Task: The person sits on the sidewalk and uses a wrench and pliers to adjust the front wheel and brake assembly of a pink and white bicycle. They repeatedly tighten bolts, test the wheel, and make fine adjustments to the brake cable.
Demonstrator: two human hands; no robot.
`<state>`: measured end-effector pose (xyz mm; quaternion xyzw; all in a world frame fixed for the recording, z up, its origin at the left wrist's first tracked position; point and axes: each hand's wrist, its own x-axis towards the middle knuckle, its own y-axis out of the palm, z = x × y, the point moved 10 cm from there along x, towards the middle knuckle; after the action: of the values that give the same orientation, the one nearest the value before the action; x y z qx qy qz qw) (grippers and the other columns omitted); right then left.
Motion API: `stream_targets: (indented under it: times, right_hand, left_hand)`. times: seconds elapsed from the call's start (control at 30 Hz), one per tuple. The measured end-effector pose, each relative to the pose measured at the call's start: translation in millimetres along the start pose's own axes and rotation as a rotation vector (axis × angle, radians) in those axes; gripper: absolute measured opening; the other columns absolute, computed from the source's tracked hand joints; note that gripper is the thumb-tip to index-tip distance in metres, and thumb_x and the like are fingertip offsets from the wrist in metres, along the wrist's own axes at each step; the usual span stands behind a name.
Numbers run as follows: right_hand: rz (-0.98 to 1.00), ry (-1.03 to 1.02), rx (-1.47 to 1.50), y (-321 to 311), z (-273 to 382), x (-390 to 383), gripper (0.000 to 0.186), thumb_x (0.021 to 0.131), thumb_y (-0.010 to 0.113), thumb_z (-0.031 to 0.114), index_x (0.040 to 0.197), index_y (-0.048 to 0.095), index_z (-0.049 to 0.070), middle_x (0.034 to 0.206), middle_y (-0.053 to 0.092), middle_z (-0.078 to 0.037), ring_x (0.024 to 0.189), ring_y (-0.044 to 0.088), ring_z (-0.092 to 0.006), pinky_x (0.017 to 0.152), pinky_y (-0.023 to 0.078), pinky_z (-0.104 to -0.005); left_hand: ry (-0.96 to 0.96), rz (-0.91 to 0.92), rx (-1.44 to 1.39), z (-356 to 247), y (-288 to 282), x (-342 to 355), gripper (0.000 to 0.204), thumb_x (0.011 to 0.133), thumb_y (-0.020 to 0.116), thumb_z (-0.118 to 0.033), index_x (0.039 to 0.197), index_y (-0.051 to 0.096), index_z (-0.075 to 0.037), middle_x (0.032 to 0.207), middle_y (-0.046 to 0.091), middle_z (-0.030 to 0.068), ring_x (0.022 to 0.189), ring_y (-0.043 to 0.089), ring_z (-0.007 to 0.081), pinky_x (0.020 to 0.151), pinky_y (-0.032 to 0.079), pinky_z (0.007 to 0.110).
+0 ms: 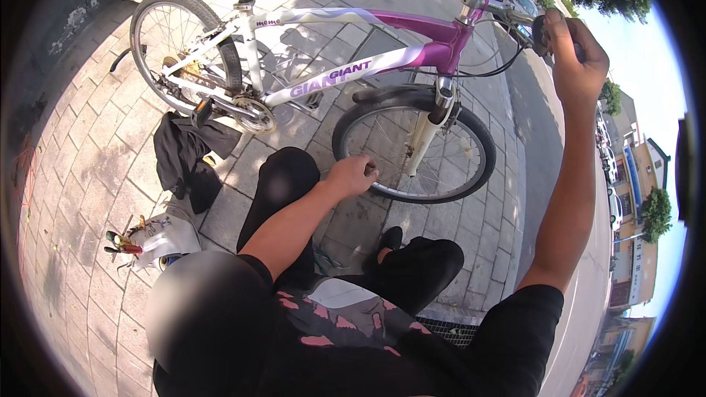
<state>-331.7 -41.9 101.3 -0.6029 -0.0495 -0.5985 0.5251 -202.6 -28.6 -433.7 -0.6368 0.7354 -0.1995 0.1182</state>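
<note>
A white and purple bicycle stands across the paving in front of me. My right hand is raised at the far right, its fingers wrapped round the black handlebar grip. Low beside the front wheel is my left hand, with its fingers curled in close to the left side of the tyre. Whether it touches the tyre or pinches something small cannot be made out. The black front mudguard arches over the wheel.
Black cloth lies on the paving below the pedal. At the left, a whitish container holds several tools with coloured handles. My bent knees are close to the front wheel. A road with parked cars runs along the right.
</note>
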Motion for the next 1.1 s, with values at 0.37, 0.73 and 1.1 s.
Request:
stream_targets:
  times: [0.37,0.73,1.1]
  right_hand:
    - [0.041,0.058,-0.258,-126.4,-22.2,-90.0,0.036,0.114,0.058,0.028,0.138,0.073,0.004,0.131,0.075,-0.014,0.123,0.068,-0.0212,0.111,0.051,-0.0393]
    - [0.520,0.698,-1.373,-170.6,-77.8,-74.6,0.041,0.087,0.076,0.033,0.109,0.075,-0.001,0.103,0.078,-0.022,0.097,0.078,-0.0331,0.087,0.059,-0.0436]
    - [0.554,0.805,-1.349,-239.9,-217.4,-87.6,0.038,0.082,0.074,0.021,0.105,0.074,-0.009,0.095,0.077,-0.021,0.082,0.077,-0.0288,0.075,0.060,-0.0441]
  left_hand:
    - [0.061,0.048,0.037,-17.2,4.0,-0.4,0.032,0.097,0.072,-0.028,0.118,0.071,-0.004,0.102,0.079,0.0152,0.096,0.076,0.0352,0.086,0.059,0.046]
    - [0.097,-0.031,-0.032,-38.1,6.9,6.6,0.033,0.098,0.071,-0.028,0.121,0.070,-0.004,0.103,0.079,0.0158,0.093,0.077,0.0326,0.084,0.059,0.043]
    - [0.071,0.018,0.030,-25.7,9.8,10.7,0.032,0.099,0.071,-0.028,0.118,0.073,-0.002,0.102,0.080,0.0171,0.092,0.077,0.0342,0.084,0.059,0.044]
